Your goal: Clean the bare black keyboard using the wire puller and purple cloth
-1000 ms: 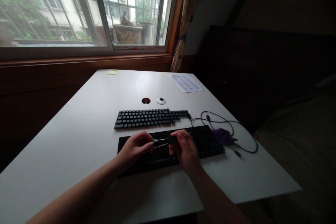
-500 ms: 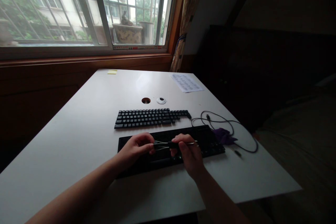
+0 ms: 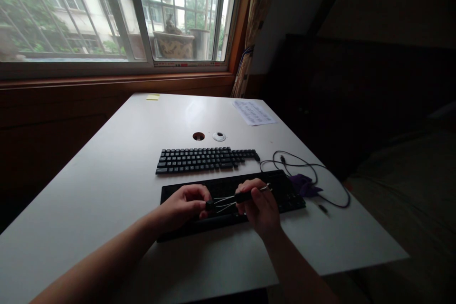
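A small black keycap (image 3: pixel 210 205) is pinched between the thumb and fingers of my left hand (image 3: pixel 188 204). My right hand (image 3: pixel 261 206) is closed around the dark handle of a keycap puller (image 3: pixel 243 196). Its thin wire prongs point left and reach to the keycap, though I cannot tell whether they still grip it. Both hands are above a black keyboard (image 3: pixel 285 190), which lies across the near part of the table and is partly hidden by them. Behind it, loose black keycaps (image 3: pixel 194 160) are laid out in rows.
On the right a black cable (image 3: pixel 317 165) loops around a purple cloth (image 3: pixel 302 185), with a small dark item (image 3: pixel 322 208) near it. A printed sheet (image 3: pixel 254 112) and yellow sticky notes (image 3: pixel 153 97) lie toward the back. A round hole (image 3: pixel 198 136) in the white table (image 3: pixel 107 152) sits beside its cover (image 3: pixel 219 137).
My right hand has tilted the puller so its handle end points up and right. The prongs have drawn slightly right, and the keycap now shows clearly in my left fingers.
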`<state>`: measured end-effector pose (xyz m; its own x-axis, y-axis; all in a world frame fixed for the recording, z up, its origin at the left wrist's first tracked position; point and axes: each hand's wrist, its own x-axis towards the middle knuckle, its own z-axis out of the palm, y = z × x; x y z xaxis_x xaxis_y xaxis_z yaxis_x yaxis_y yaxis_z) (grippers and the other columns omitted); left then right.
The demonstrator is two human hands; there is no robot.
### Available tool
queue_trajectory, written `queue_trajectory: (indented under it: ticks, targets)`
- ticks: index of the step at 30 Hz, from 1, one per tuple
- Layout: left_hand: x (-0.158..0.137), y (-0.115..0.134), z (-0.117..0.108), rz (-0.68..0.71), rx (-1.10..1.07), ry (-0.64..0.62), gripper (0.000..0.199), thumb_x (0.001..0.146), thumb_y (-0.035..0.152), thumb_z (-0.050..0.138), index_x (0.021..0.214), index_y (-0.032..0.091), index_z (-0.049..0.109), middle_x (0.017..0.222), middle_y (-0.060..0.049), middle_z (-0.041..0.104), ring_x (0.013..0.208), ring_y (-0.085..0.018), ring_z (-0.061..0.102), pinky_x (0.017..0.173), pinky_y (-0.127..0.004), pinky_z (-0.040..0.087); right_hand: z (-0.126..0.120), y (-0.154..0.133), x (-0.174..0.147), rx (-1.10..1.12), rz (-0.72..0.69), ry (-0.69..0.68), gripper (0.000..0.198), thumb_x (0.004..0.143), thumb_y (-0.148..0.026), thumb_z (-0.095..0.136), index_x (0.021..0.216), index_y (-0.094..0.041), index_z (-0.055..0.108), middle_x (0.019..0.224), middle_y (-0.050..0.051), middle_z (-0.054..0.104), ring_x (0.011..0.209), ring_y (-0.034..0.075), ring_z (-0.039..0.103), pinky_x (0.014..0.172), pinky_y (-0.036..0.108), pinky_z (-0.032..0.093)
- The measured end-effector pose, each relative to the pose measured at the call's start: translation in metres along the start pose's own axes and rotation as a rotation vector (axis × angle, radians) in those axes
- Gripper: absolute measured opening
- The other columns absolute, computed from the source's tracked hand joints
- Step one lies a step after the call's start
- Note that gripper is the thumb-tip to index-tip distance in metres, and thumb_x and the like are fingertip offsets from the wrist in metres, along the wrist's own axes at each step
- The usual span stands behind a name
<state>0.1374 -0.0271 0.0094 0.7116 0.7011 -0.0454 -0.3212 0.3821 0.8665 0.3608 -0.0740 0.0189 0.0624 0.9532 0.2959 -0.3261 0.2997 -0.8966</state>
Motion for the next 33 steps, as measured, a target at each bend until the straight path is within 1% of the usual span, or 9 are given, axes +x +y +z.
queue_trajectory:
  ticks: [2, 5, 7, 10, 15, 17, 20, 27, 33]
  targets:
    - [0.001, 0.0, -0.001, 0.03, -0.004, 0.015, 0.022, 0.075, 0.027, 0.081, 0.081, 0.013, 0.065, 0.073, -0.002, 0.059, 0.06, -0.01, 0.056, 0.055, -0.02, 0.043, -0.003, -0.001, 0.006, 0.015, 0.0, 0.087, 0.023, 0.096, -0.042, 0.052, 0.086, -0.025, 0.063, 0.077, 0.0, 0.056, 0.057, 0.012, 0.051, 0.045, 0.024, 0.036]
    - [0.003, 0.001, -0.002, 0.1, -0.018, 0.043, 0.019, 0.078, 0.026, 0.079, 0.082, 0.013, 0.065, 0.076, -0.001, 0.059, 0.062, -0.009, 0.056, 0.058, -0.02, 0.043, -0.005, -0.003, 0.015, -0.054, -0.118, 0.146, 0.03, 0.098, -0.039, 0.046, 0.075, -0.023, 0.058, 0.075, -0.001, 0.05, 0.067, 0.014, 0.051, 0.06, 0.027, 0.043]
    - [0.005, 0.001, -0.003, 0.145, -0.005, 0.053, 0.018, 0.079, 0.025, 0.079, 0.081, 0.013, 0.065, 0.079, -0.001, 0.059, 0.064, -0.009, 0.056, 0.06, -0.02, 0.044, -0.005, -0.004, 0.016, -0.151, -0.202, 0.129, 0.034, 0.1, -0.036, 0.043, 0.071, -0.022, 0.055, 0.078, 0.0, 0.05, 0.074, 0.015, 0.052, 0.071, 0.031, 0.045]
    - [0.006, 0.0, -0.003, 0.18, 0.054, 0.065, 0.016, 0.08, 0.023, 0.078, 0.081, 0.013, 0.066, 0.083, -0.001, 0.059, 0.067, -0.009, 0.056, 0.061, -0.02, 0.044, -0.001, -0.006, 0.011, -0.35, -0.239, 0.037, 0.03, 0.102, -0.032, 0.039, 0.081, -0.022, 0.058, 0.085, 0.002, 0.054, 0.081, 0.016, 0.055, 0.079, 0.034, 0.046]
    - [0.003, 0.0, -0.005, 0.158, 0.177, 0.058, 0.014, 0.081, 0.022, 0.077, 0.086, 0.013, 0.067, 0.088, -0.003, 0.061, 0.074, -0.011, 0.059, 0.068, -0.022, 0.046, 0.01, -0.008, 0.002, -0.695, -0.238, -0.243, 0.014, 0.098, -0.027, 0.055, 0.108, -0.025, 0.064, 0.091, 0.001, 0.056, 0.079, 0.014, 0.056, 0.072, 0.029, 0.046]
    - [0.003, 0.0, -0.006, 0.149, 0.231, 0.04, 0.014, 0.083, 0.024, 0.076, 0.088, 0.013, 0.067, 0.086, -0.003, 0.062, 0.075, -0.012, 0.059, 0.07, -0.023, 0.046, 0.014, -0.005, 0.002, -0.747, -0.265, -0.301, 0.021, 0.091, -0.027, 0.066, 0.112, -0.026, 0.065, 0.09, 0.0, 0.055, 0.075, 0.012, 0.055, 0.067, 0.026, 0.046]
    - [0.003, 0.0, -0.007, 0.15, 0.299, 0.035, 0.016, 0.084, 0.026, 0.075, 0.09, 0.013, 0.068, 0.086, -0.003, 0.063, 0.078, -0.013, 0.059, 0.073, -0.024, 0.046, 0.018, -0.001, 0.002, -0.776, -0.277, -0.296, 0.025, 0.085, -0.027, 0.073, 0.11, -0.025, 0.067, 0.086, -0.001, 0.055, 0.072, 0.011, 0.054, 0.063, 0.023, 0.046]
    - [0.005, 0.0, -0.004, 0.098, 0.352, 0.058, 0.02, 0.085, 0.029, 0.074, 0.098, 0.015, 0.068, 0.089, -0.003, 0.066, 0.081, -0.014, 0.06, 0.076, -0.026, 0.047, 0.018, -0.006, 0.004, -0.829, -0.264, -0.308, 0.02, 0.087, -0.022, 0.071, 0.107, -0.023, 0.068, 0.087, 0.0, 0.058, 0.07, 0.011, 0.056, 0.063, 0.022, 0.047]
    - [0.004, 0.005, 0.006, 0.041, 0.453, 0.049, 0.026, 0.089, 0.032, 0.069, 0.108, 0.015, 0.067, 0.102, -0.007, 0.067, 0.089, -0.017, 0.063, 0.081, -0.03, 0.05, -0.023, -0.025, 0.039, -1.116, -0.204, -0.255, 0.015, 0.092, -0.024, 0.063, 0.106, -0.024, 0.068, 0.093, 0.002, 0.062, 0.083, 0.015, 0.062, 0.074, 0.026, 0.05]
